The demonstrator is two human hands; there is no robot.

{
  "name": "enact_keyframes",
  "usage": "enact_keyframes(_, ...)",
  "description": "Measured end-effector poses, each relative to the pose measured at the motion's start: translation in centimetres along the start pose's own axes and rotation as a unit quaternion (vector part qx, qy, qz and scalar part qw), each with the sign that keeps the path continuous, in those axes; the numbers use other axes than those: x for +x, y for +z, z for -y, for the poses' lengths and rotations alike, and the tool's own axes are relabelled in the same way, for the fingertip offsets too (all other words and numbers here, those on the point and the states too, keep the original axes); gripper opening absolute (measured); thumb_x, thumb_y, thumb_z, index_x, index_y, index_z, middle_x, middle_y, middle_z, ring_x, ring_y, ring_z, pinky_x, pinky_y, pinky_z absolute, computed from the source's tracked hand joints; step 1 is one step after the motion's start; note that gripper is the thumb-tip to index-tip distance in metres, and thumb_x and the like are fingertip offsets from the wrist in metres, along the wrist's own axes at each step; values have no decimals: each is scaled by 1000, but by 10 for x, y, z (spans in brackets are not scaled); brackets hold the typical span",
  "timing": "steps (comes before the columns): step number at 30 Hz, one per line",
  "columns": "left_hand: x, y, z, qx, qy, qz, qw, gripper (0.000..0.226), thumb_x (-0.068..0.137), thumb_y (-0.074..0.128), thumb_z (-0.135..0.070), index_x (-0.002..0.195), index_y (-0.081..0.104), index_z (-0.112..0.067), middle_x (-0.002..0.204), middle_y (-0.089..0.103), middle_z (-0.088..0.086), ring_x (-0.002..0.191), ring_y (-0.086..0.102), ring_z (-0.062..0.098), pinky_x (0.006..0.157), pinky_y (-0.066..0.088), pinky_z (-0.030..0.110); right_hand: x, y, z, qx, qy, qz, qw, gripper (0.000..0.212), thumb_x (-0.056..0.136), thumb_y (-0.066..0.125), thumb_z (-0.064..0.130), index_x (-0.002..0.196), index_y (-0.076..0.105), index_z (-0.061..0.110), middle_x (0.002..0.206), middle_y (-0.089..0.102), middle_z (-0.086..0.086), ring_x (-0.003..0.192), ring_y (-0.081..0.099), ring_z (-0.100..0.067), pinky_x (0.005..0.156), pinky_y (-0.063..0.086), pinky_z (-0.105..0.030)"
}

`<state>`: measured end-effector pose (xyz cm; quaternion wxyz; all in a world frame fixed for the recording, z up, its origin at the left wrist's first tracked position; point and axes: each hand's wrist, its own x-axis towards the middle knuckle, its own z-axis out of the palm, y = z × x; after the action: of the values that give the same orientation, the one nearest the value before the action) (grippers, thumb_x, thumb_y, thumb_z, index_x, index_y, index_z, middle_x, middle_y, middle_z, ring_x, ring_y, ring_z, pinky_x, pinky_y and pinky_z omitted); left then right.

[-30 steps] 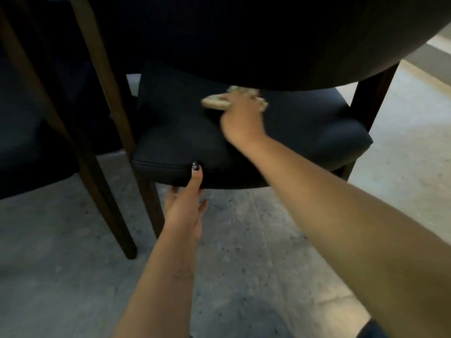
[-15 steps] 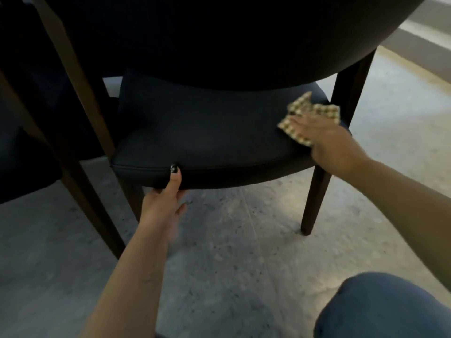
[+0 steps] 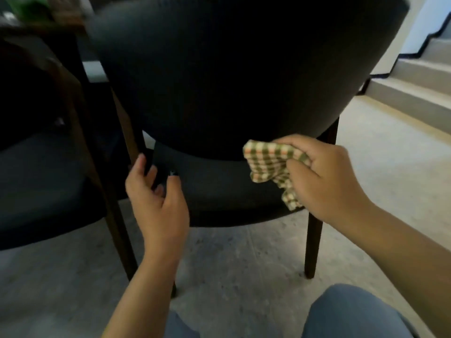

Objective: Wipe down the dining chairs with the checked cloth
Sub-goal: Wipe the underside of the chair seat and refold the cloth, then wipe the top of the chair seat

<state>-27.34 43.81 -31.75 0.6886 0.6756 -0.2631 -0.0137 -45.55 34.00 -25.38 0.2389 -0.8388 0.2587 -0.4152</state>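
Right hand [image 3: 327,181] grips the bunched checked cloth [image 3: 273,167] just over the seat of the dark chair [image 3: 219,76], under the backrest's lower edge. Left hand [image 3: 156,198], fingers loosely curled, empty, beside the seat's left rear corner.
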Motion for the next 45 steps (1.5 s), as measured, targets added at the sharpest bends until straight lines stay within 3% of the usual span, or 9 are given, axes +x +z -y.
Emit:
enact_keyframes(6,49,-20,-134,-44,345,3,938,28,91,53,-4,117,58,-10,112,63,4,100,64,15,82,51,23,44,-68,89,71,-166,-102,978,33,85,43,-4,91,65,21,71,64,19,69,63,3,58,46,-7)
enact_keyframes(10,82,-13,-197,182,450,135,864,45,89,53,-43,129,52,-24,122,56,-11,116,53,9,101,40,33,97,-100,111,-22,-282,-270,920,33,79,41,-9,99,66,0,85,63,-5,78,57,-9,71,46,-12)
enact_keyframes(12,99,-7,-212,323,403,248,820,63,83,40,-69,132,51,-31,119,61,-14,111,56,8,104,39,40,123,-108,108,-91,-287,-228,926,35,83,41,-1,108,65,0,99,61,-1,86,57,-6,82,42,-7)
enact_keyframes(14,108,-2,-214,367,338,316,807,75,75,27,-85,113,63,-32,93,68,-10,83,63,7,77,49,29,136,-113,99,-108,-199,-61,972,32,88,42,4,106,66,13,96,63,4,74,57,-3,74,44,-12)
enact_keyframes(17,113,2,-206,357,363,287,811,75,75,24,-89,88,68,-29,65,63,-4,57,57,7,51,37,22,137,-112,79,-130,-86,109,982,35,91,44,3,71,57,29,66,56,6,57,48,-3,58,36,-21)
enact_keyframes(24,110,7,-193,320,449,207,808,71,77,20,-80,76,67,-26,44,43,-7,46,49,11,44,22,17,137,-99,64,-89,-123,22,988,32,91,43,11,62,53,22,51,49,12,50,42,-6,48,31,-13)
enact_keyframes(32,112,11,-185,283,463,200,816,58,91,29,-68,69,64,-26,49,50,-9,45,49,5,44,37,29,130,-87,52,-88,-199,-47,975,20,89,38,23,74,49,31,50,38,17,52,48,5,49,34,-5)
enact_keyframes(41,112,18,-209,321,298,238,867,34,89,43,-33,57,51,-25,46,39,-13,41,37,5,47,22,17,139,-103,89,-134,5,79,988,33,85,38,28,86,70,21,59,49,18,52,48,-1,50,36,-10)
enact_keyframes(45,125,21,-218,391,208,281,852,28,85,41,-38,68,61,-28,47,43,-13,43,41,6,46,20,16,161,-99,99,-215,134,163,953,37,95,42,27,130,50,38,86,60,16,74,58,-10,60,48,-32)
